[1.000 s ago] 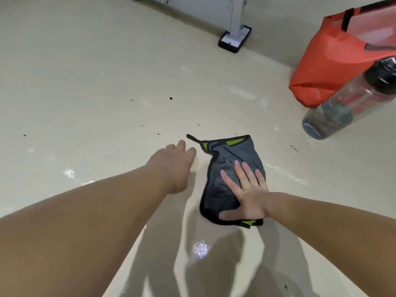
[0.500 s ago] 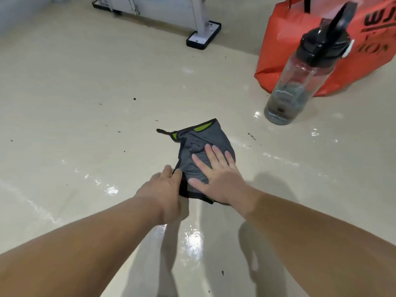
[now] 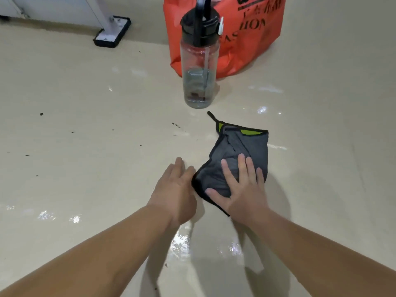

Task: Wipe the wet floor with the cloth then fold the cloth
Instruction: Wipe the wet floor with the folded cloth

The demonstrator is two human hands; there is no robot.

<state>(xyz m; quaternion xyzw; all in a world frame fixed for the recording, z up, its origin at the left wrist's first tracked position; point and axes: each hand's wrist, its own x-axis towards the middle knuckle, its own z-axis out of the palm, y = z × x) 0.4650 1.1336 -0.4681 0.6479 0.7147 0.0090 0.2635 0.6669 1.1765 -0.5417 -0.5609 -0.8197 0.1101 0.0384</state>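
A grey cloth (image 3: 240,148) with black trim and lime-green corners lies bunched on the beige floor (image 3: 85,146). My right hand (image 3: 244,189) presses flat on its near half, fingers spread. Just left of the cloth, my left hand (image 3: 174,189) rests flat on the floor, its fingertips touching the cloth's left edge. Wet shiny patches (image 3: 182,243) glisten on the floor between my forearms and to the far left.
A clear water bottle (image 3: 200,61) with a black lid stands just beyond the cloth. An orange bag (image 3: 246,28) sits behind it. A white furniture leg on a black foot (image 3: 112,32) is at the back left. Dark specks dot the floor.
My view has swung so the bottle and bag now sit ahead of the cloth. My left hand came from the bare floor to the cloth's left edge; my right hand stayed pressed on it.
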